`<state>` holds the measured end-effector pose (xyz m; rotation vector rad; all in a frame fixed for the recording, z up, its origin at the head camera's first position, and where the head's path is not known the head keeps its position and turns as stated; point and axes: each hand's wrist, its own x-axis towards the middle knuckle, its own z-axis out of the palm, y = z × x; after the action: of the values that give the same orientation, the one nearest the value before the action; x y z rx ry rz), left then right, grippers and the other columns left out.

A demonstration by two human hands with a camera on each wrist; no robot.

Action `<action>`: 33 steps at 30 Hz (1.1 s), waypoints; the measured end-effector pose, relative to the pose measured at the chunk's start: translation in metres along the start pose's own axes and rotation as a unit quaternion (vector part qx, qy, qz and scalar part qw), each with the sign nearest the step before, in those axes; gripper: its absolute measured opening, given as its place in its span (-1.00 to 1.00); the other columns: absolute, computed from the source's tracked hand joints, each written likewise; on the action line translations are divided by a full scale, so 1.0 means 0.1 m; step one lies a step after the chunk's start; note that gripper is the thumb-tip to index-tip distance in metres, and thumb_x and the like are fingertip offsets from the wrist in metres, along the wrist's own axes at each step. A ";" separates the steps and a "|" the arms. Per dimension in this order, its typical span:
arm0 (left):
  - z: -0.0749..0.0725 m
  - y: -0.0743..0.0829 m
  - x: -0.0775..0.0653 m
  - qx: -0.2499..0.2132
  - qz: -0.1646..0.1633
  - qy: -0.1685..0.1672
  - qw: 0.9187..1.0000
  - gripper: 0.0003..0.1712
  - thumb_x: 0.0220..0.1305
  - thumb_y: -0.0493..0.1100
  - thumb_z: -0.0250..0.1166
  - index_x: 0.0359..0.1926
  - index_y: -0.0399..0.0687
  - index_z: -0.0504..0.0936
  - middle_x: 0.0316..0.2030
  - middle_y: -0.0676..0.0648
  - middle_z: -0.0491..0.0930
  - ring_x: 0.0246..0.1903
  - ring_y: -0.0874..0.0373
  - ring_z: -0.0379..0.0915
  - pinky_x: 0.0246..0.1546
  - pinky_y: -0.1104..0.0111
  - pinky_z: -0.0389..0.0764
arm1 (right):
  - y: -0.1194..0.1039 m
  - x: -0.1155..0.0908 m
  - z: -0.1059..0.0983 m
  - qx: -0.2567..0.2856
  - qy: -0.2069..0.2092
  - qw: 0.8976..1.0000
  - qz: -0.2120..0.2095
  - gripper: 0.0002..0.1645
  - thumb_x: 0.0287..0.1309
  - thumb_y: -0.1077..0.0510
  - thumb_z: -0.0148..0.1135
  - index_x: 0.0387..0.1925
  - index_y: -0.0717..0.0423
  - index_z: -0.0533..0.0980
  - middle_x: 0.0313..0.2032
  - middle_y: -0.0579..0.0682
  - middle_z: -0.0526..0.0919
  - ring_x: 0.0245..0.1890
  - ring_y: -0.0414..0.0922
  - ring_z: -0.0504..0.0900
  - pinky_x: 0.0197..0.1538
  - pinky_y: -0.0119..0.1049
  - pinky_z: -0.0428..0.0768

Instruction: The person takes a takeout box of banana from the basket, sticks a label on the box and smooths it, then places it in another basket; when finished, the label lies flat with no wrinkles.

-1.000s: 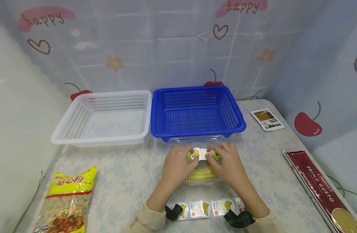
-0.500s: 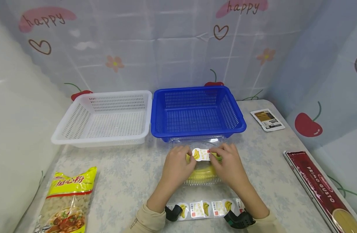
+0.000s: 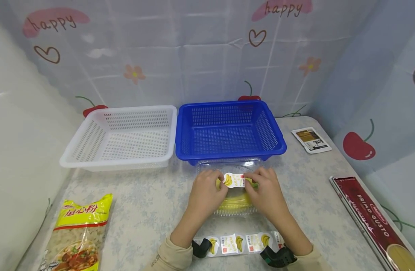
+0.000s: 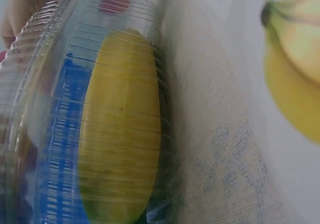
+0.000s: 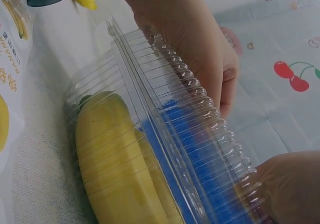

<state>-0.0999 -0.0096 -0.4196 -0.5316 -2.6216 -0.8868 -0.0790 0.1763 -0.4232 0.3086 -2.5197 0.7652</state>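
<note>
Over the container (image 3: 235, 206), your left hand (image 3: 207, 189) and right hand (image 3: 265, 188) pinch the label (image 3: 234, 180), likely flimsy: hold its ends

Fruit container (image 3: 235, 212) between right basket (image 3: 231, 154) behind and label strip (image 3: 229, 244) in front.

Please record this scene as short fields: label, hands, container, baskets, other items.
Label: white, banana print
Left hand: pinches label's round end
Right hand: pinches label's other end
Container: clear plastic, beneath label; contact unclear
Yellow fruit: inside container
White basket: beyond container, left
Blue basket: beside it, right
Label strip: nearer person
Bag: yellow top, left side
Red packet: right side
Small packet: right, farther back
</note>
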 end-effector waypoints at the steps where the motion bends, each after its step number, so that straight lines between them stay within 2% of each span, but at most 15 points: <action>1: 0.00 0.00 0.00 -0.001 0.001 0.002 1.000 -0.98 0.01 -0.25 0.30 -0.46 -0.08 0.65 -0.47 0.01 0.65 -0.37 0.07 0.55 -0.28 0.28 0.58 | 0.00 0.00 0.00 -0.001 0.001 1.000 0.001 -0.85 0.06 0.33 0.36 -0.29 0.18 0.74 -0.49 -0.08 0.49 -0.35 -0.11 0.31 -0.29 -0.26 0.29; 8: -0.05 0.01 0.02 -0.014 0.011 0.005 1.000 -0.96 0.01 -0.28 0.33 -0.49 -0.08 0.63 -0.48 -0.01 0.65 -0.37 0.05 0.55 -0.28 0.26 0.58 | -0.02 0.01 -0.02 -0.003 -0.005 1.000 0.011 -0.88 0.10 0.26 0.36 -0.29 0.18 0.73 -0.49 -0.07 0.49 -0.36 -0.09 0.30 -0.29 -0.26 0.28; 13: -0.11 0.02 0.02 -0.029 0.013 0.001 0.999 -0.98 0.06 -0.26 0.36 -0.43 -0.09 0.67 -0.46 -0.01 0.64 -0.38 0.09 0.51 -0.28 0.28 0.57 | -0.03 0.02 -0.05 -0.005 -0.010 1.000 0.011 -0.85 0.14 0.21 0.36 -0.26 0.18 0.73 -0.47 -0.06 0.49 -0.36 -0.10 0.30 -0.29 -0.25 0.28; 16: -0.13 0.01 -0.02 -0.033 0.018 0.013 0.999 -0.95 0.08 -0.21 0.37 -0.39 -0.08 0.69 -0.42 0.00 0.63 -0.36 0.10 0.48 -0.29 0.29 0.55 | -0.03 0.03 -0.07 0.001 -0.009 1.000 0.006 -0.84 0.17 0.19 0.35 -0.24 0.16 0.72 -0.46 -0.06 0.49 -0.35 -0.11 0.30 -0.29 -0.25 0.29; 19: -0.16 0.00 -0.07 -0.035 0.024 0.039 0.998 -0.92 0.06 -0.18 0.39 -0.37 -0.06 0.70 -0.39 -0.03 0.60 -0.31 0.09 0.45 -0.27 0.28 0.51 | -0.01 0.04 -0.11 0.016 -0.002 1.000 -0.010 -0.83 0.17 0.20 0.34 -0.21 0.16 0.72 -0.45 -0.06 0.48 -0.33 -0.12 0.32 -0.27 -0.23 0.30; 24: -0.27 -0.03 -0.17 -0.049 0.027 0.068 0.996 -0.84 0.04 -0.17 0.41 -0.31 -0.09 0.72 -0.41 -0.08 0.54 -0.35 0.09 0.32 -0.25 0.27 0.40 | 0.05 0.08 -0.20 0.033 0.008 0.999 -0.023 -0.79 0.16 0.22 0.36 -0.15 0.17 0.69 -0.40 -0.06 0.47 -0.28 -0.13 0.34 -0.24 -0.19 0.33; 28: -0.37 -0.07 -0.27 -0.043 0.016 0.054 0.997 -0.76 0.07 -0.14 0.40 -0.20 -0.09 0.72 -0.39 -0.02 0.50 -0.32 0.16 0.31 -0.26 0.32 0.40 | 0.14 0.13 -0.29 0.027 0.007 1.000 -0.009 -0.72 0.17 0.22 0.34 -0.06 0.18 0.66 -0.36 -0.02 0.47 -0.26 -0.13 0.35 -0.27 -0.22 0.33; 33: -0.45 -0.13 -0.42 -0.032 -0.012 0.020 0.999 -0.62 0.15 -0.05 0.38 0.01 0.02 0.68 -0.38 0.04 0.42 -0.32 0.26 0.21 -0.34 0.43 0.35 | 0.32 0.21 -0.38 0.030 -0.002 0.999 0.034 -0.62 0.24 0.19 0.30 0.08 0.19 0.59 -0.31 0.07 0.47 -0.26 -0.07 0.38 -0.27 -0.23 0.35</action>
<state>-0.0607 -0.0581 -0.4095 -0.4943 -2.5770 -0.9811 -0.0938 0.2228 -0.3997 0.2450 -2.5252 0.8677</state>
